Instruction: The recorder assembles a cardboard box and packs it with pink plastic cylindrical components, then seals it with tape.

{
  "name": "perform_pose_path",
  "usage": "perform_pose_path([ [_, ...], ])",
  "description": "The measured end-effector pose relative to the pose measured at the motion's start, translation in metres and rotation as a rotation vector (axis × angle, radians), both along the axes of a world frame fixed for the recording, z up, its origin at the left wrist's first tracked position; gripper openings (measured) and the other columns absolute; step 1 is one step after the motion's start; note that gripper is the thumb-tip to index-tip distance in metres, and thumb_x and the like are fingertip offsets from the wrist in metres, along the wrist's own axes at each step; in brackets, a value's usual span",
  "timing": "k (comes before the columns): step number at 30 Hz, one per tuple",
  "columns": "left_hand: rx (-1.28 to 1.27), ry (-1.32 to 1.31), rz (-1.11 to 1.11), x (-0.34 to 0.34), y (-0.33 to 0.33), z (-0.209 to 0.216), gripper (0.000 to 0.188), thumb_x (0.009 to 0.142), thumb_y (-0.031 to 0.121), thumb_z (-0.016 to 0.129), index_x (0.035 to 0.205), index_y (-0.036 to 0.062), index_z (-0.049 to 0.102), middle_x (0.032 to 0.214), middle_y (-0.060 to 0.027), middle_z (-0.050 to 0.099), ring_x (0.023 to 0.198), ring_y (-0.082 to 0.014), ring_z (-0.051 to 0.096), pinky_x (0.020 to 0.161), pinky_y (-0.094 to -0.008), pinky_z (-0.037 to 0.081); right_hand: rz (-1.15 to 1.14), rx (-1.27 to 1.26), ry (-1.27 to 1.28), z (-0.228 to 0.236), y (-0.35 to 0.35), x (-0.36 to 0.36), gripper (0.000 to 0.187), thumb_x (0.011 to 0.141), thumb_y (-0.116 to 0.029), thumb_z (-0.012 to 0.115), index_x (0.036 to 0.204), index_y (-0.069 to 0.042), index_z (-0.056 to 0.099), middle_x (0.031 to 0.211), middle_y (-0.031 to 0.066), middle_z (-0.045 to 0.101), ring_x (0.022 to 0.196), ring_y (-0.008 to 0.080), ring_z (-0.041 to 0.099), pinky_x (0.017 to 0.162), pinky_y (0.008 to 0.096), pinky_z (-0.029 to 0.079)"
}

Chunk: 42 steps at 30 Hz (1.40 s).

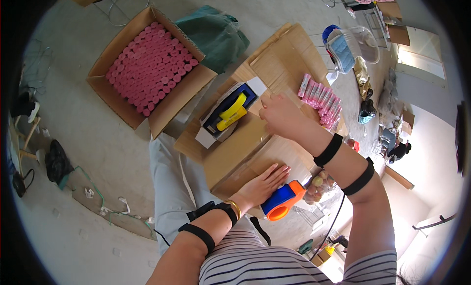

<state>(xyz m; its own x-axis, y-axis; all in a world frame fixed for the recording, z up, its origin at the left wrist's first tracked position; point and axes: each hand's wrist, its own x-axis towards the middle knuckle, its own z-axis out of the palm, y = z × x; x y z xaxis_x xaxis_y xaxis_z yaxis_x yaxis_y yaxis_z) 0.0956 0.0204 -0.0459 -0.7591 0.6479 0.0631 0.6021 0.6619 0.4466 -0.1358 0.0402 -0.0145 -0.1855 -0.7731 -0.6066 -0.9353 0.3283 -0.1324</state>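
Note:
A brown cardboard box [235,152] lies in front of me with its top closed. My left hand [265,186] rests flat on it, fingers stretched out. Right beside that hand is an orange and blue tape dispenser [285,199]. Over the far right part of the box, my right hand [283,117] has its fingers curled together. Whatever is in them, if anything, is hidden. Just left of it, a small open carton [211,136] holds a dark blue container and yellow objects [232,112]. Pink-wrapped tubes [320,99] lie in rows on flat cardboard [289,54] beyond the right hand.
At the far left stands a large open carton [140,113] packed with pink cylinders [149,66]. Behind it lies a green sack [213,37]. A bag of round fruit [319,187] sits right of the dispenser. A chair with a blue cushion [341,52] stands far right.

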Motion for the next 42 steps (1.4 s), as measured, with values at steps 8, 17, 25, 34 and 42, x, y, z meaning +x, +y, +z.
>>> perform_pose_path([
  [8, -0.008, 0.047, 0.016, -0.001, -0.001, 0.002, 0.058, 0.093, 0.028, 0.036, 0.147, 0.0057, 0.032, 0.154, -0.0103, 0.029, 0.145, -0.0256, 0.02, 0.119, -0.0452, 0.008, -0.24, -0.107, -0.606, -0.002, -0.018, 0.055, 0.01, 0.076, -0.024, 0.07, 0.079, -0.014, 0.068, 0.086, 0.0041, 0.064, 0.094, 0.0265, 0.058, 0.082, 0.0383, 0.045],
  [17, 0.065, 0.038, 0.059, 0.002, 0.0, -0.003, 0.053, 0.092, 0.027, 0.039, 0.141, 0.0064, 0.041, 0.147, -0.0079, 0.039, 0.141, -0.0244, 0.028, 0.119, -0.0454, 0.009, -0.298, 0.102, -0.696, -0.008, -0.038, 0.069, 0.015, 0.072, -0.022, 0.074, 0.077, -0.01, 0.065, 0.08, 0.007, 0.064, 0.084, 0.028, 0.063, 0.073, 0.0412, 0.049],
  [25, 0.057, 0.04, 0.056, 0.002, -0.002, -0.001, 0.053, 0.092, 0.027, 0.04, 0.141, 0.0064, 0.042, 0.145, -0.0071, 0.042, 0.14, -0.0233, 0.03, 0.119, -0.0451, 0.009, -0.312, 0.146, -0.686, -0.011, -0.039, 0.072, 0.015, 0.072, -0.021, 0.073, 0.078, -0.01, 0.065, 0.086, 0.0093, 0.064, 0.086, 0.0293, 0.062, 0.072, 0.0411, 0.05],
  [34, 0.064, 0.022, 0.055, 0.003, 0.0, 0.0, 0.051, 0.092, 0.028, 0.041, 0.139, 0.0076, 0.044, 0.144, -0.0052, 0.044, 0.139, -0.0224, 0.031, 0.118, -0.0449, 0.01, -0.241, 0.121, -0.58, -0.013, -0.037, 0.081, 0.013, 0.075, -0.021, 0.072, 0.077, -0.01, 0.067, 0.087, 0.0107, 0.064, 0.09, 0.0298, 0.062, 0.073, 0.0416, 0.05],
  [42, 0.101, -0.007, 0.052, 0.004, -0.001, 0.0, 0.05, 0.09, 0.028, 0.044, 0.136, 0.008, 0.048, 0.142, -0.0045, 0.045, 0.138, -0.0216, 0.032, 0.117, -0.0434, 0.014, -0.198, 0.076, -0.484, -0.015, -0.034, 0.089, 0.011, 0.076, -0.021, 0.071, 0.079, -0.01, 0.069, 0.089, 0.0093, 0.064, 0.096, 0.0286, 0.061, 0.075, 0.0405, 0.052],
])
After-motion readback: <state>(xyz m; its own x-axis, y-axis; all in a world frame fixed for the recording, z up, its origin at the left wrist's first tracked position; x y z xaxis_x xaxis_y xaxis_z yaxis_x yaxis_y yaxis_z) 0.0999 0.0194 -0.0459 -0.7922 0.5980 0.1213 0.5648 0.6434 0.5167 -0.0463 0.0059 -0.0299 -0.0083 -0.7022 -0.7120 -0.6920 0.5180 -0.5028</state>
